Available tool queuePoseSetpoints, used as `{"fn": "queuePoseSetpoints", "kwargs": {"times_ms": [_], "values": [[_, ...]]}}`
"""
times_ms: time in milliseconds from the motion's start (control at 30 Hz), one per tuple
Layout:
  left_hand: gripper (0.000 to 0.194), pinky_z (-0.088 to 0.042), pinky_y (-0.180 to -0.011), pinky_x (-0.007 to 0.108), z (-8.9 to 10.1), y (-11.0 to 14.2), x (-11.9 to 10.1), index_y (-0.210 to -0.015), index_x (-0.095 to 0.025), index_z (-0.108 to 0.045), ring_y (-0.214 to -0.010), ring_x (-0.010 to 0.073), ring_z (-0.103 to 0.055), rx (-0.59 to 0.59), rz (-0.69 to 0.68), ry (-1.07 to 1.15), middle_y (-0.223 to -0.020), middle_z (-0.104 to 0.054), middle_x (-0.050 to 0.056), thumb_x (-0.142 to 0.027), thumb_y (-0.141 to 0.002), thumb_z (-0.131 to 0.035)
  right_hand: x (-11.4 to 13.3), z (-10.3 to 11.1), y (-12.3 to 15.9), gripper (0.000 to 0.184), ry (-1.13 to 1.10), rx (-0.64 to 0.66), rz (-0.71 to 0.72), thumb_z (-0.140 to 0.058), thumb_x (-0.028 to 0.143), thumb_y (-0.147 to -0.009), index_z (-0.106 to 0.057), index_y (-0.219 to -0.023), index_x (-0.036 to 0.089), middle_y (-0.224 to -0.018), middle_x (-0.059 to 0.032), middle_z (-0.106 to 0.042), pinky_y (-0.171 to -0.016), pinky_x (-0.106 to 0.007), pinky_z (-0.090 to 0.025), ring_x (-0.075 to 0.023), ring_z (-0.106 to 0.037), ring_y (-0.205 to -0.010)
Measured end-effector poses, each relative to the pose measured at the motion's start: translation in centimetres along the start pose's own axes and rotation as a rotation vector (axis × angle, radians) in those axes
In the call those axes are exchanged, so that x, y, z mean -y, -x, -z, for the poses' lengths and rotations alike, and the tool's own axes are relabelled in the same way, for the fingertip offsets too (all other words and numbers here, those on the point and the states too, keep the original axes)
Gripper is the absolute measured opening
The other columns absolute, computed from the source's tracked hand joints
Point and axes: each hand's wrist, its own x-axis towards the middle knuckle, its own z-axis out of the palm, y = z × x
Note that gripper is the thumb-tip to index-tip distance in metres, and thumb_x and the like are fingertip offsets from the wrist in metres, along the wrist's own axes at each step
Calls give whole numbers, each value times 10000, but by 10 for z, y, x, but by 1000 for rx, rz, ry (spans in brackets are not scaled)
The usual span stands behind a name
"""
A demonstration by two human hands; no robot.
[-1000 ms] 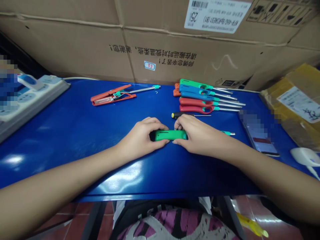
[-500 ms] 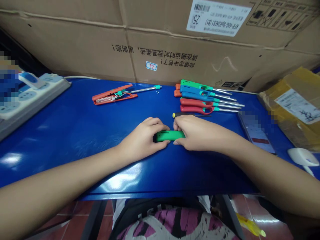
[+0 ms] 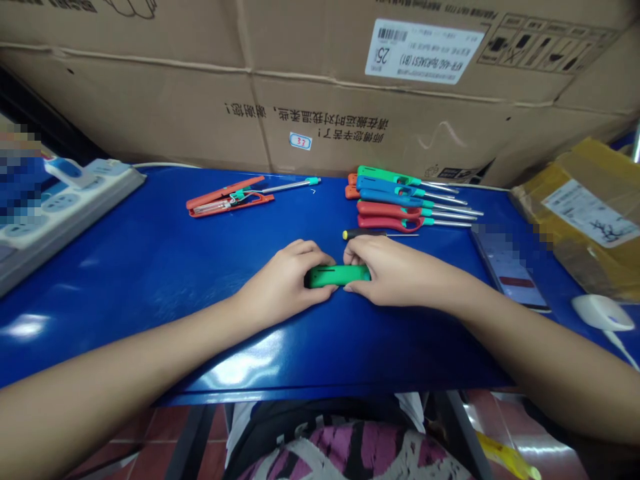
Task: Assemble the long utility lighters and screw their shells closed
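Both hands grip a green long-nosed lighter (image 3: 336, 275) over the blue table. My left hand (image 3: 287, 277) closes round its rear end, thumb on the near side and fingers on the far side. At the front end, my right hand (image 3: 395, 270) pinches the body and hides the nozzle. Just beyond the right hand lies a small screwdriver (image 3: 363, 235) with a dark handle and yellow cap. Farther back is a stack of lighters (image 3: 390, 193) in green, blue, red and orange, metal nozzles pointing right. An orange lighter (image 3: 230, 197) lies opened at the back left, its inner parts showing.
A large cardboard box (image 3: 190, 93) stands along the table's back edge. On the left is a white power strip (image 3: 75, 193). To the right are a phone (image 3: 510, 270), a taped carton (image 3: 590, 227) and a white mouse-like device (image 3: 603, 313) with a cable.
The camera view has shifted slightly. Both hands keep hold of the green lighter, and a little more of its front end shows by the right hand.
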Motion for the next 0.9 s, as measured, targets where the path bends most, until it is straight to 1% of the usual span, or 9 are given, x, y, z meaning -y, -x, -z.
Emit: {"fn": "queuePoseSetpoints", "kwargs": {"times_ms": [100, 233, 433, 500, 600, 700, 800, 833, 900], "values": [[207, -521, -815, 369, 0, 0, 1, -1029, -171, -711, -918, 229, -634, -3, 2, 7, -987, -701, 59, -241, -840, -758, 2, -4, 5, 147, -2, -46, 19, -708, 176, -820, -579, -889, 194, -963, -69, -650, -695, -308, -436, -209, -604, -848], [216, -521, -811, 356, 0, 1, 1, -1032, -164, -713, -920, 225, -637, -11, -9, 12, -988, -704, 57, -239, -835, -763, -1, -14, 12, 167, -19, -131, 58, -713, 188, -840, -574, -932, 184, -992, -77, -636, -771, -332, -461, -226, -608, -909], [159, -519, -802, 324, 0, 0, 1, -989, -174, -724, -896, 204, -642, -18, -19, 53, -938, -686, 44, -248, -851, -749, -11, -23, 18, 153, -97, -256, 207, -681, 196, -878, -577, -989, 186, -1020, -78, -615, -822, -344, -489, -224, -599, -963], [138, -521, -811, 317, 0, 0, 1, -976, -177, -728, -900, 199, -650, -12, -16, 78, -936, -682, 41, -247, -858, -743, -13, -23, 19, 137, -103, -271, 244, -667, 184, -891, -604, -1012, 181, -1018, -77, -613, -832, -341, -494, -218, -597, -967], [143, -527, -839, 319, 1, 1, 1, -990, -187, -731, -935, 204, -660, 1, -7, 89, -962, -684, 41, -262, -868, -735, -15, -24, 18, 109, -138, -254, 286, -654, 179, -911, -652, -1019, 165, -998, -76, -616, -829, -330, -504, -206, -602, -950], [207, -531, -879, 329, 3, 1, 1, -1058, -196, -717, -986, 214, -666, 15, 3, 86, -1021, -701, 45, -277, -868, -732, -18, -25, 17, 171, -191, -262, 313, -651, 194, -927, -682, -1090, 154, -1012, -78, -623, -825, -319, -514, -194, -610, -935], [361, -533, -915, 341, 4, 1, 2, -1173, -206, -674, -1036, 225, -672, -3, 20, 90, -1122, -718, 52, -296, -836, -764, -24, -22, 18, 262, -199, -278, 331, -645, 227, -944, -681, -1194, 157, -1075, -96, -640, -872, -325, -521, -202, -621, -987], [402, -540, -901, 340, 4, 1, 3, -1198, -206, -659, -1021, 223, -678, -11, 35, 95, -1129, -722, 52, -305, -826, -775, -26, -19, 19, 284, -194, -281, 333, -639, 242, -952, -675, -1221, 159, -1102, -101, -653, -895, -329, -522, -206, -629, -1013], [454, -552, -851, 328, 3, 1, 4, -1220, -199, -643, -954, 210, -687, -25, 63, 110, -1079, -729, 45, -318, -808, -794, -33, -11, 20, 323, -170, -301, 321, -609, 278, -977, -658, -1273, 160, -1163, -111, -685, -946, -345, -518, -218, -643, -1072]]}}
